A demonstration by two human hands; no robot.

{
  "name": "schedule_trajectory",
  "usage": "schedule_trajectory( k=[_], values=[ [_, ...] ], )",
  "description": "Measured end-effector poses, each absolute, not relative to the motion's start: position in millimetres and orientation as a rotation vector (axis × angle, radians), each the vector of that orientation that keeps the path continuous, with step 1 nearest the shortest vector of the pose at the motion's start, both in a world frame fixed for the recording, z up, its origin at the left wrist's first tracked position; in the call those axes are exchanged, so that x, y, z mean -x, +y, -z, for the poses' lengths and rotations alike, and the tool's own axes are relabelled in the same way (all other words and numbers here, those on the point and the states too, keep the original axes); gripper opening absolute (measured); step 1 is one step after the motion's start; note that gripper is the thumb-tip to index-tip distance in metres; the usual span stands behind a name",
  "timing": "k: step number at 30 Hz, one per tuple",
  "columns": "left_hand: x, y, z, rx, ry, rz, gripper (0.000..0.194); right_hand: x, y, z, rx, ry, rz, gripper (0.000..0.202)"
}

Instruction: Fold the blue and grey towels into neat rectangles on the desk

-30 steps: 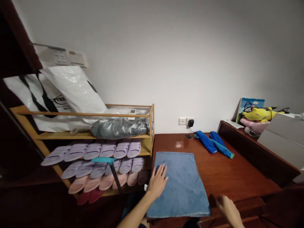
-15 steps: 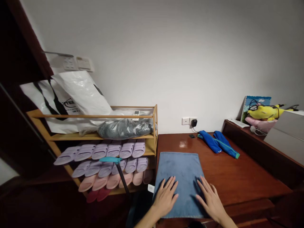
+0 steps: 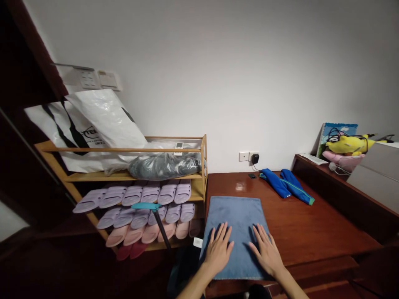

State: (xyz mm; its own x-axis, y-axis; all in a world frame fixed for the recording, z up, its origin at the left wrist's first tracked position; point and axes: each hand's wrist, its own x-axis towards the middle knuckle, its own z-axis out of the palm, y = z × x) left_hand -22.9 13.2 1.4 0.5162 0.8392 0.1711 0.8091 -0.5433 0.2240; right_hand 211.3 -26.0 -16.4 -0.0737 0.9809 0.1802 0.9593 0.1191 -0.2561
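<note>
A blue cloth lies flat at the left end of the reddish-brown wooden desk, its near edge at the desk's front. My left hand rests palm down on the cloth's left part, fingers stretched out. On the right part, my right hand also lies palm down with its fingers apart. Neither hand grips anything. A white tag sticks out beside the cloth's left edge. Farther back on the desk lies a pair of blue sleeves with green trim, crossing each other.
On the left stands a wooden shoe rack with rows of purple slippers and pink slippers, topped by white bags. A teal-topped black handle leans before it. A black plug sits in the wall socket.
My right hand has slid slightly left and up on the cloth, toward my left hand. My left hand has shifted slightly up the cloth. The camera view has moved a little.
</note>
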Motion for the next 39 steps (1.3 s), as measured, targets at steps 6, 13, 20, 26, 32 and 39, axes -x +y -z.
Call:
schedule_trajectory(
  k=[6,13,20,26,32,39],
  values=[
    [9,34,8,-2.651,1.538,-0.395,0.052,-160,-5,17,1.903,-2.09,-0.168,0.063],
    [40,43,10,-2.599,1.586,-0.337,0.052,-184,-14,25,2.01,-2.067,-0.112,0.07],
    [63,28,13,-2.486,1.696,-0.306,0.054,-224,-36,39,2.018,-2.058,-0.044,0.069],
    [65,4,12,-2.526,1.685,-0.27,0.054,-235,-33,26,1.929,-2.138,0.049,0.067],
    [59,-13,16,-2.524,1.71,-0.29,0.054,-200,6,2,1.896,-2.067,0.055,0.065],
    [60,-20,7,-2.437,1.711,-0.246,0.053,-194,20,29,2.015,-2.07,-0.122,0.066]
  ],
)
